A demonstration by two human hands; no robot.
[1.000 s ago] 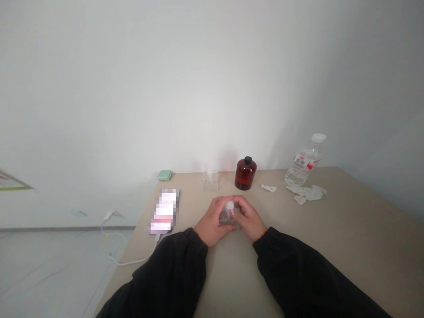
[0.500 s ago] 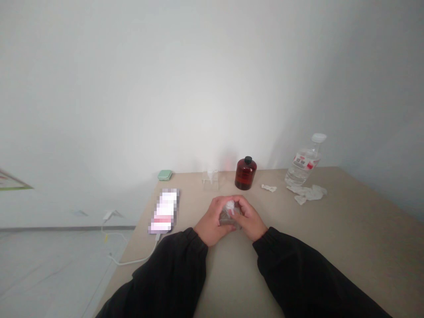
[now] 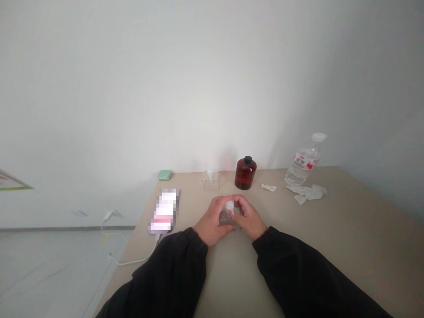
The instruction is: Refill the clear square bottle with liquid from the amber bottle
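Note:
A small clear container (image 3: 227, 220) rests on the table between my hands, with a white rounded piece (image 3: 229, 205) at its top. My left hand (image 3: 213, 221) curls round its left side, thumb along the near edge. From the right, my right hand (image 3: 248, 217) wraps the container, and its thumb presses close to the white piece. The fingertips of both hands meet on the far side, where the container is hidden. What the white piece is cannot be made out.
Behind my hands stand a clear holder (image 3: 214, 184) with white tissue and a dark red bottle (image 3: 245, 176). Rightward are crumpled tissues (image 3: 309, 193) and a tilted-looking water bottle (image 3: 298, 173). On the left lie a phone (image 3: 164, 211) with a white cable (image 3: 139, 261) and a green case (image 3: 164, 175).

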